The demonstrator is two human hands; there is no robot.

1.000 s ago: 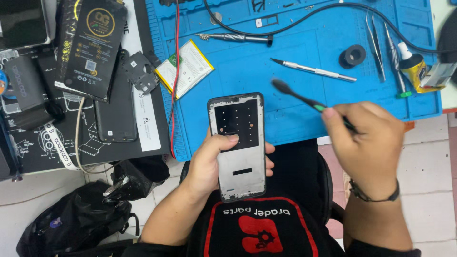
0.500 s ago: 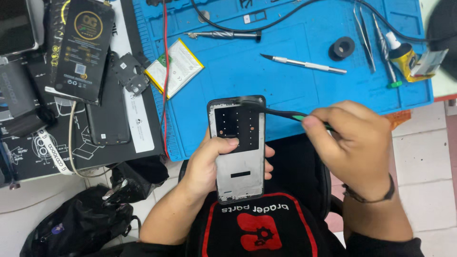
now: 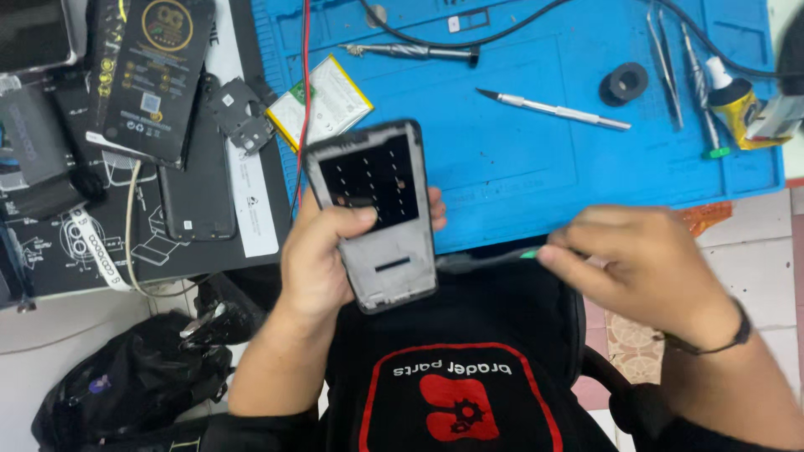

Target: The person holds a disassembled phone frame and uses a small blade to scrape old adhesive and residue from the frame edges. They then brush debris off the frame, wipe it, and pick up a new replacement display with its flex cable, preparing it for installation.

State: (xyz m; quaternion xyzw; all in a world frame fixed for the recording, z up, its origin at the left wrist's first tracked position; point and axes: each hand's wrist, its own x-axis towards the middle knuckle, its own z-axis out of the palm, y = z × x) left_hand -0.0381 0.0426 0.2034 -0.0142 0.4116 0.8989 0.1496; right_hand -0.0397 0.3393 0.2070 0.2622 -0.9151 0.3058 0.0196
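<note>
**Phone frame upright in the left hand, brush lying crosswise at its lower edge**

The phone frame (image 3: 377, 213), a grey midframe with a dark, hole-dotted plate in its upper half, was held above the lap, just in front of the near edge of the blue work mat (image 3: 519, 159). Its long axis ran nearly away from the person, the top tilted slightly left. The left hand (image 3: 322, 259) was wrapped around it from the left and behind, thumb pressed across the face, fingertips showing at the right edge.

The right hand (image 3: 645, 268) was to the right of the frame, fingers pinched closed on a thin black brush (image 3: 486, 259) with a green band. That tool lay almost level, pointing left, crosswise to the frame's long axis, its blurred tip at the frame's lower right side; whether it touched could not be told.

Further out on the mat lay a craft knife (image 3: 553, 109), tweezers (image 3: 666, 59), a small black ring (image 3: 624, 82), a glue tube (image 3: 733, 100) and a flat battery (image 3: 322, 100). A black phone back (image 3: 197, 197) rested on the dark mat to the left.
</note>
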